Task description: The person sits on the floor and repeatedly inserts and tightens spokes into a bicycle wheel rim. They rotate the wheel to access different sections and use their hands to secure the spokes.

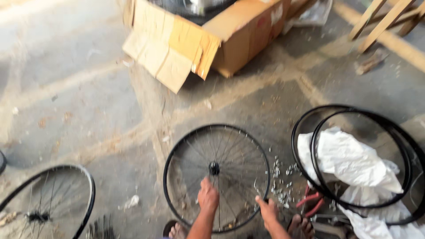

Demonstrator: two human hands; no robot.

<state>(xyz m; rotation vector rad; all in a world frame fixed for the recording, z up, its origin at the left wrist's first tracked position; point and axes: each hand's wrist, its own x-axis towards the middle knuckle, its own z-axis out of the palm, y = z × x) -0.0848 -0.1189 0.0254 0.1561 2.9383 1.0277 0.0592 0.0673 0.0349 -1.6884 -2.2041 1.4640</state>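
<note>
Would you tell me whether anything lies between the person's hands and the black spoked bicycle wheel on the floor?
Nothing visible: the left hand and right hand both already rest on the black spoked bicycle wheel.

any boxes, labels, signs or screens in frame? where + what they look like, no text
Cardboard box: top centre on the concrete floor, brown, open, flaps folded out toward the left, dark goods inside.
Label on the box: small pale patch on its right side, blurred.
White wrapping sheet: right, crumpled, lying through the stacked black rims.
No signs or screens in view.
</note>
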